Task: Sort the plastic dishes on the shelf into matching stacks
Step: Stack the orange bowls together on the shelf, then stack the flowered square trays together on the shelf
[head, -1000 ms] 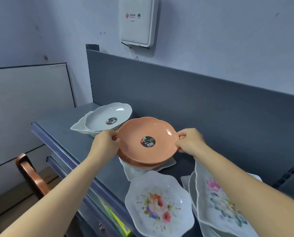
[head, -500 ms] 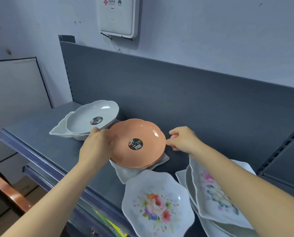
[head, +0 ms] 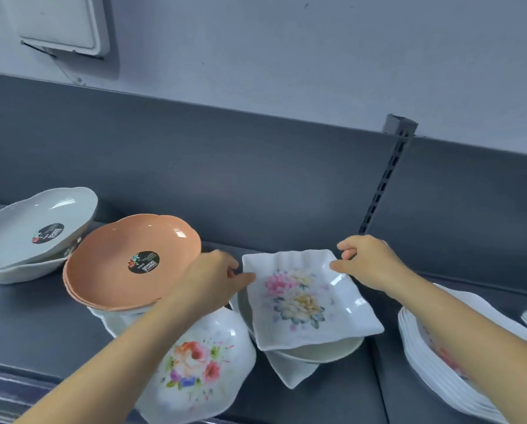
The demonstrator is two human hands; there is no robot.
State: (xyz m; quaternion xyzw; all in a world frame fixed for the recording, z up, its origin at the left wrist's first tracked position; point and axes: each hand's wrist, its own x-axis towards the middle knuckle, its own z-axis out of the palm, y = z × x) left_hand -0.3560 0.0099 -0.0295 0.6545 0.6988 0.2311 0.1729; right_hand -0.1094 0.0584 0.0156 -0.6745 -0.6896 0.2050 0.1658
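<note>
In the head view we have both hands on the square floral dish, which sits on top of a mixed pile between our forearms: our left hand pinches its left rim with the thumb laid over the edge, and our right hand pinches the far right corner, fingers curled over the scalloped lip. We judge the step in hand to be lifting this dish off the pile so it can join its match, and to do that well we would raise both sides evenly, keep the dish level, and clear the plain white bowl and the pointed white dish beneath it before moving sideways, since a dragged edge could pull the lower pieces toward the front of the shelf. The plastic looks light and glossy, so a firm pinch on the rim seems wiser than a loose one. Just left of our left hand lie the orange dishes, nested as a pair on a white piece, and further left the grey bowls make their own stack. Under our left forearm lies the round floral dish, near the shelf's front edge, partly hidden by the arm. Beyond our right forearm, well apart from the hands, a tall stack of white floral plates leans at the right; whether its print matches the dish we hold we cannot tell from here.
</note>
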